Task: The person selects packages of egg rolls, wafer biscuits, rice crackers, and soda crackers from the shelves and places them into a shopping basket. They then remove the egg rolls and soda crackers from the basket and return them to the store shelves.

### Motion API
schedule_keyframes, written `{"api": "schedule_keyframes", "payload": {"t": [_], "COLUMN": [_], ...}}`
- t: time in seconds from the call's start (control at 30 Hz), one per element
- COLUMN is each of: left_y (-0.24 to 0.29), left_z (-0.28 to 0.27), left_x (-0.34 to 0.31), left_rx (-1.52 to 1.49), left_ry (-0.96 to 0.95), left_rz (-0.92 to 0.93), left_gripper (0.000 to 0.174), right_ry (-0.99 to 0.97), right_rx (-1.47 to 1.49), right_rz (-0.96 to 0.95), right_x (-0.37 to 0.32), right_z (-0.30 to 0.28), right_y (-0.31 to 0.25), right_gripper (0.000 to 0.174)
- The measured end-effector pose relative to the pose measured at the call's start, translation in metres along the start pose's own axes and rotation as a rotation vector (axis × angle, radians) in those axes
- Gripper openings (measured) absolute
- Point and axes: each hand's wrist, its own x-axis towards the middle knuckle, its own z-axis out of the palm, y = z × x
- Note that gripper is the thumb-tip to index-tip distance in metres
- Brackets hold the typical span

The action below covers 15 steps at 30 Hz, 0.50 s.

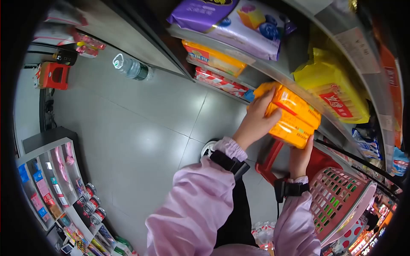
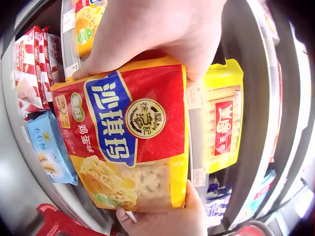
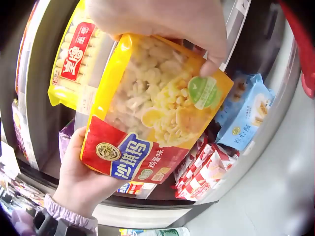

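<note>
A yellow-and-red bag of sachima [image 1: 294, 121] is held in both hands at the front of the shelf. My left hand [image 1: 255, 123] grips one end, thumb across the side that faces up in the head view. The opposite end is gripped by my right hand [image 1: 301, 158], whose fingers are partly hidden behind the bag. In the left wrist view, the printed front of the sachima bag [image 2: 128, 123] shows red and blue lettering over a clear window. A yellow pack of egg rolls [image 1: 333, 91] lies on the shelf beside it.
Purple cake packs [image 1: 239, 25] fill the shelf level above. Blue packs [image 3: 246, 113] and red-and-white packs [image 3: 209, 169] sit low on the shelf. A pink basket [image 1: 333, 200] stands by the right forearm, near a red stool [image 1: 273, 160]. A water bottle [image 1: 132, 68] is on the floor.
</note>
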Motion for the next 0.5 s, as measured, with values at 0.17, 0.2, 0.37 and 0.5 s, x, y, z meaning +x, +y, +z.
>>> {"api": "schedule_keyframes", "payload": {"t": [0.17,0.2,0.37,0.5], "left_y": [0.002,0.004,-0.005,-0.019], "left_z": [-0.001,-0.001,-0.004,-0.007], "left_x": [0.026,0.030,0.054,0.077], "left_rx": [0.039,-0.002,0.025,0.046], "left_ry": [-0.070,-0.100,-0.179,-0.210], "left_rz": [-0.009,0.035,0.110,0.096], "left_gripper": [0.053,0.048,0.039,0.031], "right_ry": [0.014,0.011,0.086,0.053], "right_rx": [0.042,0.045,-0.009,-0.093], "right_rz": [-0.043,-0.059,-0.147,-0.119], "right_x": [0.018,0.021,0.047,0.071], "right_z": [0.001,0.000,-0.007,-0.010], "right_y": [0.004,0.003,0.006,0.008], "right_gripper": [0.046,0.046,0.049,0.045]}}
